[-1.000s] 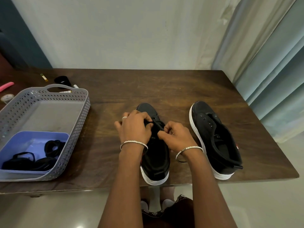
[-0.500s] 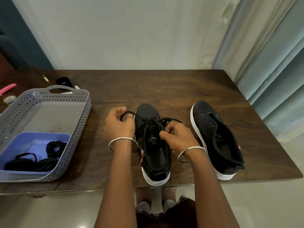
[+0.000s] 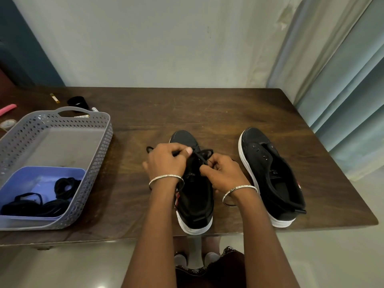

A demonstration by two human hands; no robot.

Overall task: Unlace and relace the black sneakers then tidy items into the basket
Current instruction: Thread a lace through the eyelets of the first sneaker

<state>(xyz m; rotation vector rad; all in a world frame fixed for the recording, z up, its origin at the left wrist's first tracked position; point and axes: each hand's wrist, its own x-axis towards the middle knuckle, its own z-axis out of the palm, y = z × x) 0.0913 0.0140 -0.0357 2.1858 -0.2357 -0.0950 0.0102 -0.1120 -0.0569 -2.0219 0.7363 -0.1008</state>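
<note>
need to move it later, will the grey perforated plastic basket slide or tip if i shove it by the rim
The grey perforated plastic basket probably slides rather than tips: it sits low and wide on the smooth dark wooden table. Likely light, holding only a blue tray of black laces at its near end.

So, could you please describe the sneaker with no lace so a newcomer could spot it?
On the brown table, two black sneakers stand side by side near the front edge. It is the right-hand sneaker, nearest the curtain: empty eyelets, and no hands on it.

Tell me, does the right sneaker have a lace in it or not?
No lace. The right sneaker shows bare eyelets and an open, loose tongue. Both hands work a lace at the left sneaker instead.
</note>
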